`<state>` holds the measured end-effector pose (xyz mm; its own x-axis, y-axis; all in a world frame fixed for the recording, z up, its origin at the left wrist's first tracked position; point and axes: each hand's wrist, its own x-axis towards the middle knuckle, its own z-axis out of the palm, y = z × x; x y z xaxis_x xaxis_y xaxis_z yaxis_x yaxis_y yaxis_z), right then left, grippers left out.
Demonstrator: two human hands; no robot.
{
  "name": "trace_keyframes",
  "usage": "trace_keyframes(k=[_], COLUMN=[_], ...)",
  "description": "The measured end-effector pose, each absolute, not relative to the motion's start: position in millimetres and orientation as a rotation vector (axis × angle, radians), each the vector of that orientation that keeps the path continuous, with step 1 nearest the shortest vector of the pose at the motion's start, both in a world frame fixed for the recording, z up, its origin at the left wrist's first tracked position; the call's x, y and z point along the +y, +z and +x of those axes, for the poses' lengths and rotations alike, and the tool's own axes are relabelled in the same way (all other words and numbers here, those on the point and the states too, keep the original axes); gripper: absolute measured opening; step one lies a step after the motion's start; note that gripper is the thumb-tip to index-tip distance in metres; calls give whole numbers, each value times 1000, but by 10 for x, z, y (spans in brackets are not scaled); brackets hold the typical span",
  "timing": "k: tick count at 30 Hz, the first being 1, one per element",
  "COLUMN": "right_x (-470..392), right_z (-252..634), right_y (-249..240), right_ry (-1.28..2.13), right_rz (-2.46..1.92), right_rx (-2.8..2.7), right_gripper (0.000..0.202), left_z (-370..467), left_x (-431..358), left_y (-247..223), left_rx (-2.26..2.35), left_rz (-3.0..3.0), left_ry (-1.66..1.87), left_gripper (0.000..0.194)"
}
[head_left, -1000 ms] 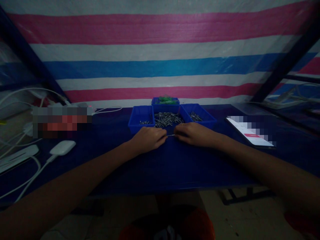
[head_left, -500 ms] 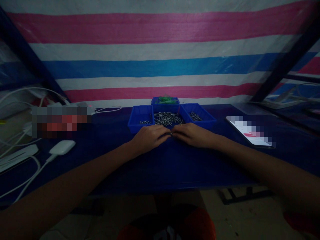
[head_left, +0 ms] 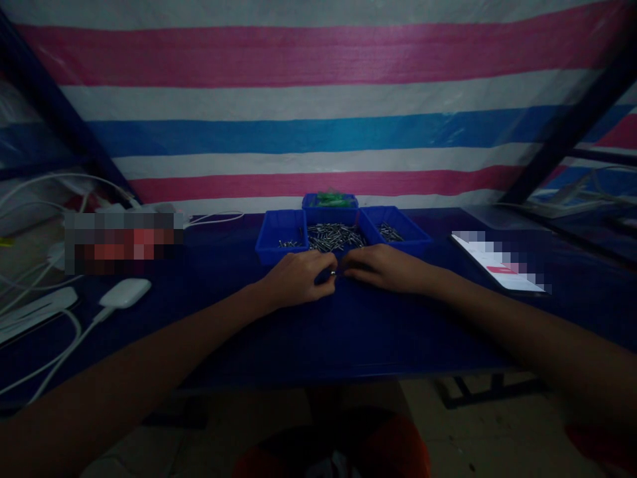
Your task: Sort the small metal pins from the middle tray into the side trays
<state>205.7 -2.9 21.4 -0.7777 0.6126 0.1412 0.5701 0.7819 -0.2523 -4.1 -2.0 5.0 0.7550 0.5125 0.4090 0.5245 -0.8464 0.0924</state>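
Observation:
Between the thumb and fingertips of my left hand (head_left: pixel 297 277) is a small shiny metal piece (head_left: pixel 333 273), too small to make out further. My right hand (head_left: pixel 382 267) is just beside it, a small gap away. Its fingers are bent and drawn together, and whatever they hold is hidden. Right behind both hands lies a heap of thin metal pins or screws (head_left: pixel 334 235). A blue bin (head_left: pixel 273 253) with a few small metal parts flanks the heap on the left, and another blue bin (head_left: pixel 417 244) with similar parts stands on the right.
A third blue bin (head_left: pixel 329 211) holding green pieces stands at the back. A lit phone (head_left: pixel 497 269) lies on the blue table (head_left: pixel 348 338) to the right. On the left are a white charger (head_left: pixel 125 293), cables and a pixelated item (head_left: pixel 124 245). Behind hangs a striped sheet (head_left: pixel 318 136).
My hands, which met at the fingertips, have come slightly apart. The metal piece now shows in my left fingers, whose thumb has dropped away from the forefinger.

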Motion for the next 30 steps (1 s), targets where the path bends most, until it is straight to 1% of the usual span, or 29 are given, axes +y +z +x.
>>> trace_keyframes(k=[4,9,17,30], right_x=[-32,-35,-16,-33], right_z=[2060,2056,2079,2078], right_y=[235,237,233,233], right_ry=[279,241,176,233], right_rz=[-929,-952,-1029,-1043], right_rx=[-2754,-2793,-2757,-2777], right_gripper=[19,19,14,6], left_z=[-54,-43,-45,-56], left_x=[34,54,41,40], left_y=[10,-1,14,15], left_rx=[-941,-934,-985,-956], left_rz=[-2884,-2897,-2849,-2853], left_ry=[-597,-555,-484,-548], left_gripper=[13,15,20,11])
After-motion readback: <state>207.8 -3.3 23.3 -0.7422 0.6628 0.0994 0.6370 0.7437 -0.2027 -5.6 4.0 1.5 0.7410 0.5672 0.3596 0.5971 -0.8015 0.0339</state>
